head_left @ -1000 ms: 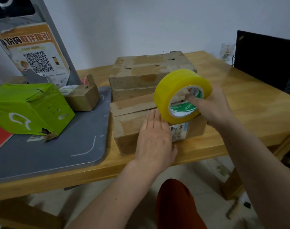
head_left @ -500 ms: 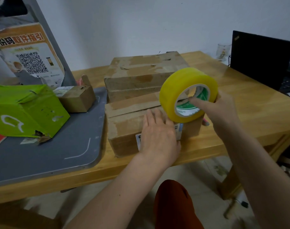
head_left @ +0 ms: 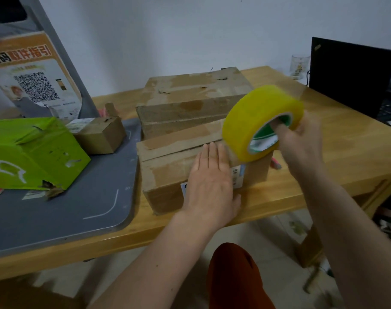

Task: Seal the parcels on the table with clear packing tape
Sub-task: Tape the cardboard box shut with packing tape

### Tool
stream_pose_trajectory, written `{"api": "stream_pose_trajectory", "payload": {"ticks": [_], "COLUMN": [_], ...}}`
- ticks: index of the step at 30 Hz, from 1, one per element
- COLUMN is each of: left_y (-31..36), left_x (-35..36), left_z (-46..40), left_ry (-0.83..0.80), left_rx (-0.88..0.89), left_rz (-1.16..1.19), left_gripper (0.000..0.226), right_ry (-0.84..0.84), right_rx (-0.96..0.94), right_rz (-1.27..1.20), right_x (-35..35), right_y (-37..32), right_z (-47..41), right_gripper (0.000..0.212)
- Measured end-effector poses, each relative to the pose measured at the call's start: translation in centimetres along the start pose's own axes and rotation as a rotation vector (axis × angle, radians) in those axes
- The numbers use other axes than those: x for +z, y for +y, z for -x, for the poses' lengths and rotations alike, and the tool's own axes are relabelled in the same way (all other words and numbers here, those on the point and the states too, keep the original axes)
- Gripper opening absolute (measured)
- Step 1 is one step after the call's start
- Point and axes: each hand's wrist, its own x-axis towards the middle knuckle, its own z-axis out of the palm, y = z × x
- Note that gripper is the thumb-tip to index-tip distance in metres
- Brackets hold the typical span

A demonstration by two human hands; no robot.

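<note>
Up left, the poster (head_left: 31, 70) shows a QR code; right hand (head_left: 301, 143) grips the tape roll (head_left: 257, 121), left hand (head_left: 210, 181) flat.

Both forearms bare to the frame edge, no sleeves visible. Left hand (head_left: 209, 186) and right hand (head_left: 301, 148): no gloves, rings or watch. Wearing something rust-orange on the leg (head_left: 234, 277), plain fabric, no markings; knee shows between the arms.
</note>
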Motion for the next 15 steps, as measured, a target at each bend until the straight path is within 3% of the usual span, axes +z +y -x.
{"api": "stream_pose_trajectory", "payload": {"ticks": [7,11,15], "left_y": [0.3,0.5,0.4], "left_x": [-0.1,-0.1,0.0], "left_z": [0.0,-0.1,0.0], "left_ry": [-0.019,-0.028,-0.02], "left_rx": [-0.037,-0.056,-0.059], "left_rz": [0.003,0.012,0.019], "left_gripper": [0.108,0.109,0.11], "right_ry": [0.168,0.136,0.139], "right_rx": [0.028,0.019,0.032], "right_rz": [0.056,0.075,0.075], "right_x": [-3.8,-4.7,-4.7], "right_y": [1.7,2.3,2.4], "right_z": [-2.1,-1.9,-1.6], "right_gripper": [0.023,0.002,0.01]}}
